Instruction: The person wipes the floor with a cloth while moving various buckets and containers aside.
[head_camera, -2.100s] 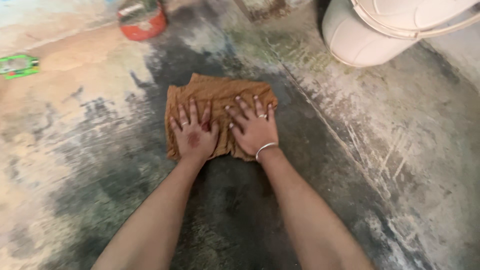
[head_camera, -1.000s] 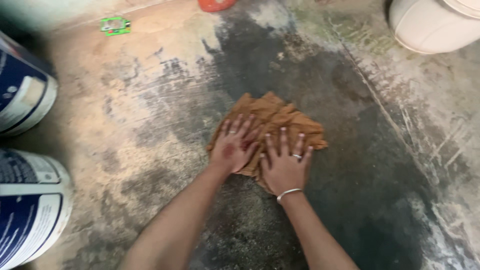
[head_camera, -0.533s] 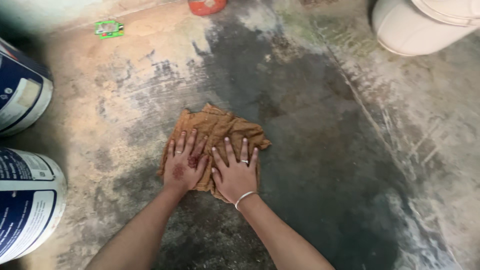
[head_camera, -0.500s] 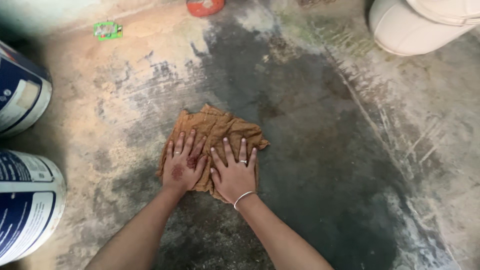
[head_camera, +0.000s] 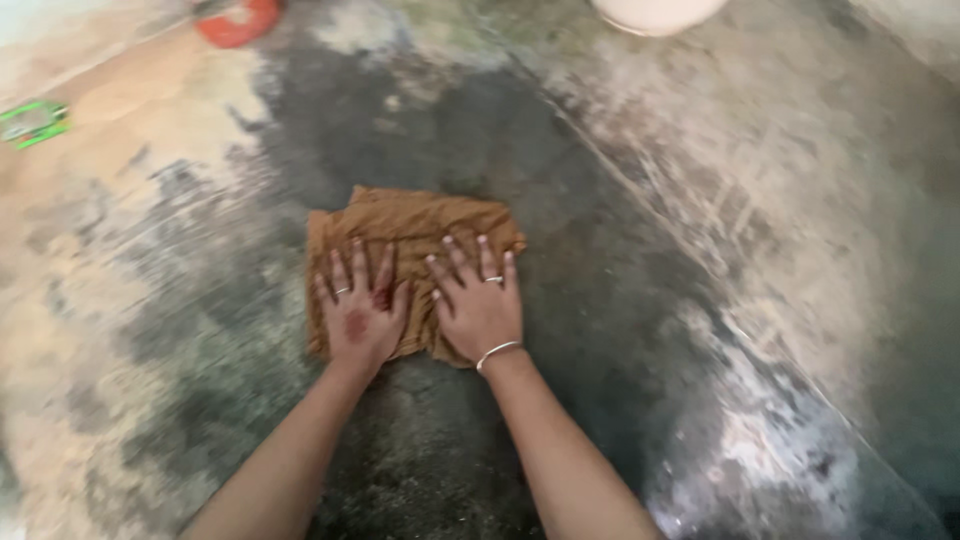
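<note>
A crumpled brown cloth (head_camera: 415, 222) lies flat on the wet, dark concrete floor (head_camera: 620, 330). My left hand (head_camera: 358, 312) presses down on the cloth's left half, fingers spread, a ring on one finger. Beside it, my right hand (head_camera: 478, 300) lies flat on the right half, also with spread fingers, a ring and a thin metal bangle at the wrist. Both palms cover the near edge of the cloth; its far edge shows beyond the fingertips.
A red round container (head_camera: 238, 18) stands at the far left top. A small green packet (head_camera: 32, 122) lies on the pale floor at the left edge. The base of a white bucket (head_camera: 655, 12) shows at the top.
Both hands have pushed the cloth across the floor, right, then left and away from me. The view has swung, so the blue and white buckets at the left are out of sight.
</note>
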